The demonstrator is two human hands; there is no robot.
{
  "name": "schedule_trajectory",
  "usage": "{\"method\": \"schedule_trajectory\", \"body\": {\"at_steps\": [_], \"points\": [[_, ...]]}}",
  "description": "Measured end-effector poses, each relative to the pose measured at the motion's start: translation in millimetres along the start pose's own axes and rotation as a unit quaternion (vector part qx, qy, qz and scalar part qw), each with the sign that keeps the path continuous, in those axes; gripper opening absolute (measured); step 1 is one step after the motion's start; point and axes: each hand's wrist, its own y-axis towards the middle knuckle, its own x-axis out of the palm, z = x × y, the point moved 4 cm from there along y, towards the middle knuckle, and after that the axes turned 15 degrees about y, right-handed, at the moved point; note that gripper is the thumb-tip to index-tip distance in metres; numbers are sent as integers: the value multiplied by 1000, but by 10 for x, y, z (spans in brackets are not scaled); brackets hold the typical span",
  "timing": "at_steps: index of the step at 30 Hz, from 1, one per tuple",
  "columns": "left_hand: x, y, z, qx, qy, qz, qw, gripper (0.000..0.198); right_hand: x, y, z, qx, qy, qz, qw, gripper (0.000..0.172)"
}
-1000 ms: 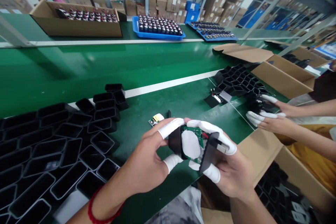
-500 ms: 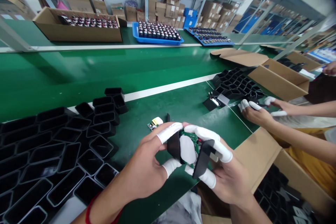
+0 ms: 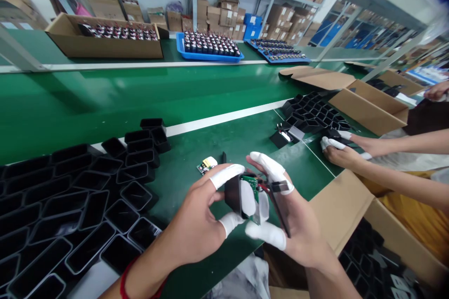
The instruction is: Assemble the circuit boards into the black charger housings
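Note:
My left hand [image 3: 203,219], with white finger covers, grips a black housing [image 3: 233,195] between thumb and fingers. A green circuit board [image 3: 251,181] and a pale oval pad [image 3: 248,198] sit in the housing's open side. My right hand [image 3: 291,215] holds a flat black cover [image 3: 279,203] against its fingers, tilted away from the housing. Red wires and a translucent piece [image 3: 262,208] show between the two parts. Beyond my left hand, a small board with a yellow component [image 3: 207,164] lies on the green table [image 3: 196,142].
Many black housings [image 3: 93,210] crowd the left. Another person's hands [image 3: 342,149] work at the right near more housings [image 3: 312,110]. An open carton [image 3: 372,107] stands beyond, another [image 3: 403,229] at lower right. Trays [image 3: 210,56] line the shelf behind.
The black cover has swung away from the housing in my right hand, and its fingers have spread and risen. The board sits deeper in the housing. The other person's hands have moved closer together.

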Motion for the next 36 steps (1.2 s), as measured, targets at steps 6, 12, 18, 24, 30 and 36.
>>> {"method": "schedule_trajectory", "body": {"at_steps": [6,12,18,24,30,36], "points": [[124,17,-105,-19,-47,15,999,60,173,-68,238,20,125,110,986,63],[134,-6,-143,19,-12,36,999,62,260,-63,264,15,189,123,974,37],[168,-36,-253,8,78,52,996,63,306,3,437,106,298,197,928,48],[231,-30,-274,15,91,61,994,61,299,29,476,125,321,191,919,46],[218,-90,-114,79,143,87,983,64,315,12,476,124,283,252,917,41],[223,-55,-233,34,98,85,991,61,351,78,347,183,379,275,864,43]]}}
